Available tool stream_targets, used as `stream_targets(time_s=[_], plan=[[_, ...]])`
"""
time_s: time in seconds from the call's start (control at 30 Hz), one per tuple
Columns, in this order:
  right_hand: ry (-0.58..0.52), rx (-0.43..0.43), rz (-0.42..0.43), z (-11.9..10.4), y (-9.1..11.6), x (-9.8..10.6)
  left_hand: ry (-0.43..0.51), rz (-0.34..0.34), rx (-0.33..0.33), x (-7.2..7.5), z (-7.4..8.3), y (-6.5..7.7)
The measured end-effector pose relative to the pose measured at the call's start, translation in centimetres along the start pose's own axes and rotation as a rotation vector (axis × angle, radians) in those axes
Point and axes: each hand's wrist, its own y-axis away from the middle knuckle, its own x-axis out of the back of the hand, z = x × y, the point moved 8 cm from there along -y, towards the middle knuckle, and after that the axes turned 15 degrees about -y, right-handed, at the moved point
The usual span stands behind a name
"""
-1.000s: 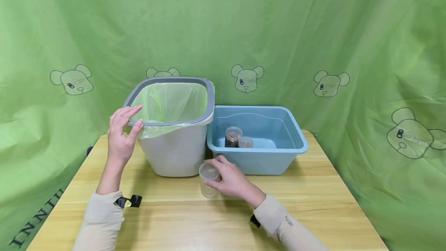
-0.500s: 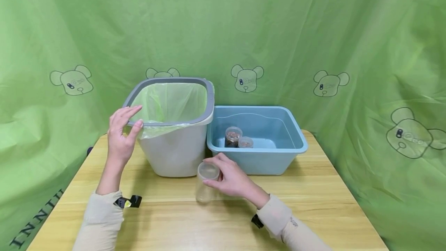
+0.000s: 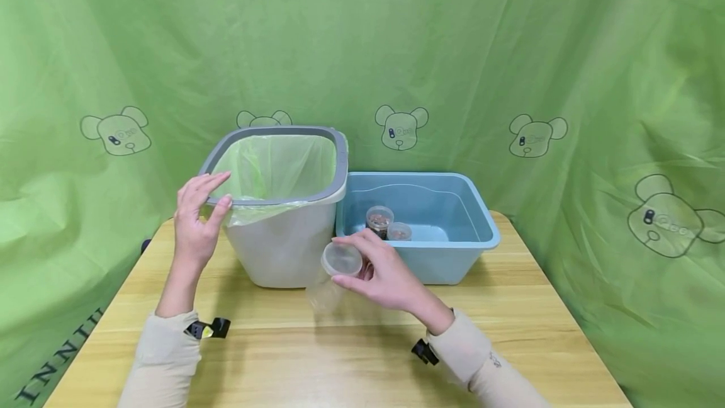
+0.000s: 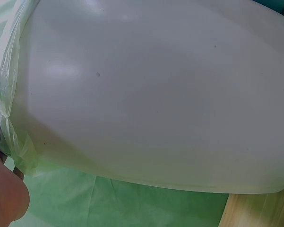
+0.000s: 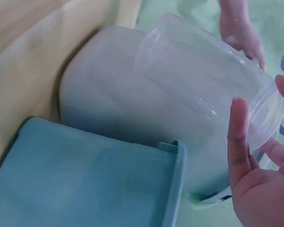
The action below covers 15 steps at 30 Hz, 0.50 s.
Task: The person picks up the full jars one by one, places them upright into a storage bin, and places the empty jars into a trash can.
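My left hand (image 3: 198, 222) holds the grey rim of the trash bin (image 3: 277, 247) at its front left corner, thumb outside and fingers over the edge. A pale green bag (image 3: 294, 159) lines the bin. In front of it, my right hand (image 3: 387, 272) grips a clear plastic jar (image 3: 325, 294) near its lidded end, seen closely in the right wrist view as a see-through jar (image 5: 198, 71) with nothing visible inside. The jar hangs tilted above the table, its lid (image 3: 342, 259) towards me. The bin's white wall (image 4: 146, 99) fills most of the left wrist view.
A blue plastic tub (image 3: 430, 263) stands against the bin's right side. Inside it sit a small jar (image 3: 378, 219) with dark and reddish contents and another small jar (image 3: 399, 232). The wooden table (image 3: 294, 364) lies beneath, with a green curtain (image 3: 453, 49) behind.
My right hand has raised the jar off the table and tilted it, its bottom swinging left and its lid rising. The left hand has stayed at the bin's rim.
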Motion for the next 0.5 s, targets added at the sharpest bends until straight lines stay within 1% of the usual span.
stream_targets(time_s=[0.2, 0.3, 0.5], plan=[[-0.068, 0.000, 0.029, -1.0, -0.4, 1.3, 0.000, 0.001, 0.001, 0.0, 0.0, 0.1], [-0.093, 0.029, 0.044, -1.7, -0.6, 2.0, 0.002, 0.002, -0.003, 0.0, 0.0, 0.0], [-0.101, 0.099, 0.097, -3.3, -1.1, 3.6, 0.001, 0.005, -0.002, 0.0, -0.1, 0.0]])
